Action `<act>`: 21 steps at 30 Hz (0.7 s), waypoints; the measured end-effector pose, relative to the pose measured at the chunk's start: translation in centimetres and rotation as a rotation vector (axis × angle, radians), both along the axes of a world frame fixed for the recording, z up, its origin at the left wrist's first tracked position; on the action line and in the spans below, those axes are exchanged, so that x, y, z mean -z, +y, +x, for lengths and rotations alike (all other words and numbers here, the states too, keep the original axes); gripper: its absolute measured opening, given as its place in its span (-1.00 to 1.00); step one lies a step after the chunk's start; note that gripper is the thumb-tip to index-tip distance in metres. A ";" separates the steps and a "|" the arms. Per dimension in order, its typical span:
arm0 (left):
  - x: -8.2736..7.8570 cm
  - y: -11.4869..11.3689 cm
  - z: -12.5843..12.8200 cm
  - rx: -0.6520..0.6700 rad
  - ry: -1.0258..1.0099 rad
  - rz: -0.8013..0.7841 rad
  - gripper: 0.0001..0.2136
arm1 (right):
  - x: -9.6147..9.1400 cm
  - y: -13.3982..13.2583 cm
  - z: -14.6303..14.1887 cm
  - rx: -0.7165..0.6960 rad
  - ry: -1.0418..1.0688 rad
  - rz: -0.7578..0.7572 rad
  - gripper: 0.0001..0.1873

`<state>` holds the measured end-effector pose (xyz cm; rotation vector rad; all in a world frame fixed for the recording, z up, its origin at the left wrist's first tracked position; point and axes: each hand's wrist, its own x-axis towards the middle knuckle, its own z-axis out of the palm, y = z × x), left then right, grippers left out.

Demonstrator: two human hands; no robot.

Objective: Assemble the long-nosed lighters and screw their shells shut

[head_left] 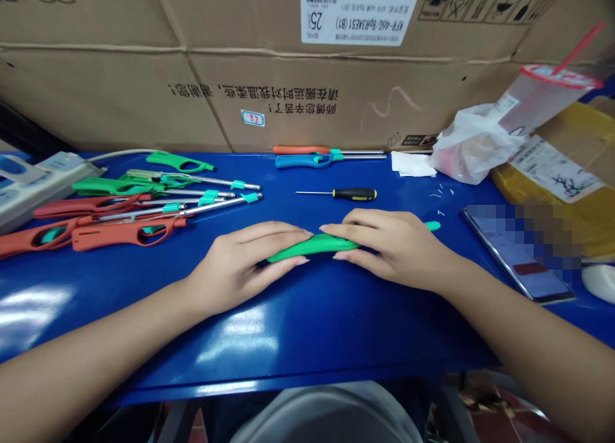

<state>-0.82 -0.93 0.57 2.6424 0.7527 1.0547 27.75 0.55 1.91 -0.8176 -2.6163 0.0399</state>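
1. the left hand [254, 256] and right hand [396, 248] pinch a curved green plastic lighter handle [312, 245] between thumbs and fingers, over the glossy blue table [298, 340]; both its ends are partly covered.
2. a teal tip [433, 226] pokes out past the right hand; its join is hidden.
3. just beyond: a black-and-yellow screwdriver [355, 194].
4. left: overlapping red and green plastic lighters [129, 232].
5. right: a translucent plastic cup [542, 100], contents unclear, its base hidden by a white plastic bag [473, 145].

Upper frame, cardboard carton [120, 97] | white label [379, 1], upside down to me: "KFR-46G/BpR3AES1 (B1)" | printed message [303, 108] below, also inverted: "师傅您辛苦了!请在搬运时对我温柔些,谢谢您!" | small blue-edged sticker [252, 118]: red "33"
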 end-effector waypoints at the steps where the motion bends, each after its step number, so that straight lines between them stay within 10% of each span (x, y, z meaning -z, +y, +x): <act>1: 0.0 -0.1 0.1 0.005 0.004 0.011 -0.77 | 0.1 -0.2 -0.2 -0.008 0.005 -0.004 -0.59; 21: 0.3 -0.8 0.9 0.001 -0.040 -0.067 -0.79 | 1.4 -0.6 -1.1 -0.051 0.094 -0.063 -0.73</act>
